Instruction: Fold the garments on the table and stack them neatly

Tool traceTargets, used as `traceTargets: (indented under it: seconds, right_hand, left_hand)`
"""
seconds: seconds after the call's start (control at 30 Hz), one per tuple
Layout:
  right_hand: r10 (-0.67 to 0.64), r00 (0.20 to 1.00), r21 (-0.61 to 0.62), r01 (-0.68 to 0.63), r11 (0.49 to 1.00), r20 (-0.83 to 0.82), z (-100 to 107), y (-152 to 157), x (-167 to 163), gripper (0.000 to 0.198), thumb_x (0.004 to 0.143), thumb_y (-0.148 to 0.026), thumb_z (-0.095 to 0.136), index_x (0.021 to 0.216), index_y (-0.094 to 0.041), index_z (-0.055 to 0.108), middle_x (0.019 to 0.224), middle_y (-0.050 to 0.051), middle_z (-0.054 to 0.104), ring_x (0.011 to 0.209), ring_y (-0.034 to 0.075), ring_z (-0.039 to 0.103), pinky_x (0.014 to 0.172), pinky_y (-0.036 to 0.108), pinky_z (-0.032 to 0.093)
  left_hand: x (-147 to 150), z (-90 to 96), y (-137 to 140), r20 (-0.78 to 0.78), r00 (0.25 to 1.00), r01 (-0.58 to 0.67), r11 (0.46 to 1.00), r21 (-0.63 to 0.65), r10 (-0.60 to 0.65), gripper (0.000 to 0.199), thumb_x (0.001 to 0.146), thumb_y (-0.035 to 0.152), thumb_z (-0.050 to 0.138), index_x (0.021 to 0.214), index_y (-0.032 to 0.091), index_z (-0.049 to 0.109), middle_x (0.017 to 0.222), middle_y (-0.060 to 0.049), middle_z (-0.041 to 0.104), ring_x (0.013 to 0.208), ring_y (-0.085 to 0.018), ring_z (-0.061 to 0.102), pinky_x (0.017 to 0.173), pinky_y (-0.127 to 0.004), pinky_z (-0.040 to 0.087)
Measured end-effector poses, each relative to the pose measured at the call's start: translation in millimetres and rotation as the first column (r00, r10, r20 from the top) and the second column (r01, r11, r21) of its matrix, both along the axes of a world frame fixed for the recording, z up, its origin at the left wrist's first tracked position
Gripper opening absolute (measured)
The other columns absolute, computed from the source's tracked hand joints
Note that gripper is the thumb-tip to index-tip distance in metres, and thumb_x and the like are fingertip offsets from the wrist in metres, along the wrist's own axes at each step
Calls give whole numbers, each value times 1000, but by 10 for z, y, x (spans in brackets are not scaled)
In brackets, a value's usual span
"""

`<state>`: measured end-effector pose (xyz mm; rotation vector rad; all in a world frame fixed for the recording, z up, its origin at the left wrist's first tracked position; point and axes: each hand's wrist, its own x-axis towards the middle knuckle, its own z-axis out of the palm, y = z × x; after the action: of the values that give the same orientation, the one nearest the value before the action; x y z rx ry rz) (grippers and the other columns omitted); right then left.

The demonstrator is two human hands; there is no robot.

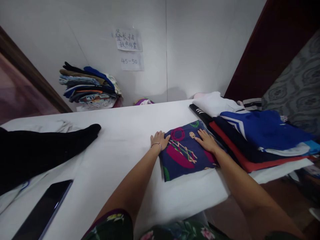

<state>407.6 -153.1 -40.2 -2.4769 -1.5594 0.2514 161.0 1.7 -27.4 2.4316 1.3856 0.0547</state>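
Observation:
A navy garment [185, 163] with magenta, green and peach patterns lies folded into a flat rectangle on the white table [117, 160]. My left hand [160, 140], a bracelet at its wrist, rests on the bundle's left edge with fingers stretched out. On the upper right part of the cloth lies my right hand [207, 140], its fingers spread flat. Neither hand grips the fabric. What lies inside the folds is hidden.
Loose clothes, including a blue garment [260, 128] and a white one [216, 103], pile up at the right. At left lie a black garment [45, 150] and a phone [45, 210]. A stack of folded clothes [90, 86] stands beyond the table's far edge.

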Motion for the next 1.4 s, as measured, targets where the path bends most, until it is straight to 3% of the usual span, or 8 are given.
traceTargets:
  seconds: [0.2, 0.4, 0.5, 0.63, 0.87, 1.07, 1.17, 1.4]
  right_hand:
    - [-18, 999, -33, 19, 999, 44, 159, 9, -141, 68, 94, -59, 27, 149, -19, 32, 158, 9, 23, 146, 27, 17, 117, 55, 16]
    - [192, 966, 152, -219, 964, 175, 403, 391, -336, 67, 94, -60, 27, 149, -21, 32, 158, 9, 23, 147, 27, 14, 116, 55, 14]
    - [269, 947, 70, -285, 956, 177, 358, 634, -257, 63, 95, -59, 29, 146, -24, 37, 156, 6, 30, 146, 26, 19, 117, 52, 16]
    - [169, 974, -74, -159, 984, 149, 168, 800, -9, 55, 97, -52, 27, 137, -24, 50, 150, 7, 42, 140, 26, 33, 114, 47, 24]
    - [121, 980, -80, -109, 991, 159, 70, 839, 101, 55, 97, -52, 27, 138, -24, 49, 151, 6, 40, 140, 25, 33, 114, 46, 21]
    - [114, 980, -68, -104, 992, 160, 92, 836, 76, 53, 96, -52, 28, 135, -26, 52, 149, 5, 43, 139, 24, 34, 114, 45, 22]
    - [68, 985, -43, -62, 997, 158, 102, 803, 82, 50, 97, -51, 27, 131, -27, 55, 146, 4, 47, 137, 25, 36, 113, 47, 23]
    - [-122, 984, 4, 123, 992, 129, 114, 757, 156, 54, 96, -45, 23, 126, -17, 58, 137, 15, 52, 128, 32, 43, 101, 52, 37]
  left_hand:
    - [-25, 220, -221, 104, 993, -66, 988, 139, 52, 70, 92, 60, 23, 145, 16, 37, 157, -14, 25, 146, -30, 18, 116, -55, 14]
    - [35, 182, -826, 40, 952, 285, 928, 240, -303, 78, 88, 68, 30, 145, 17, 39, 156, -12, 30, 144, -31, 22, 117, -55, 15]
    - [54, 78, -937, -21, 944, 324, 910, 259, -331, 78, 87, 68, 31, 145, 16, 39, 154, -13, 33, 143, -32, 25, 116, -55, 15]
    - [43, 42, -927, -38, 937, 345, 900, 268, -348, 77, 89, 67, 27, 146, 16, 38, 154, -12, 34, 142, -31, 26, 117, -55, 16]
    - [15, 115, -937, 22, 941, 324, 918, 228, -338, 74, 90, 66, 27, 144, 17, 41, 153, -10, 37, 142, -30, 28, 117, -54, 16]
    - [41, 215, -485, 35, 983, 179, 983, 48, -181, 82, 86, 73, 21, 141, 16, 45, 153, -13, 34, 144, -31, 24, 116, -57, 14]
    - [41, 170, -287, 26, 992, 122, 991, -48, -121, 85, 85, 74, 21, 145, 16, 38, 156, -13, 27, 146, -30, 19, 116, -57, 11]
    - [-10, 41, -260, 93, 995, 32, 999, -41, -28, 79, 87, 69, 23, 144, 16, 39, 157, -12, 27, 147, -27, 16, 118, -50, 10]
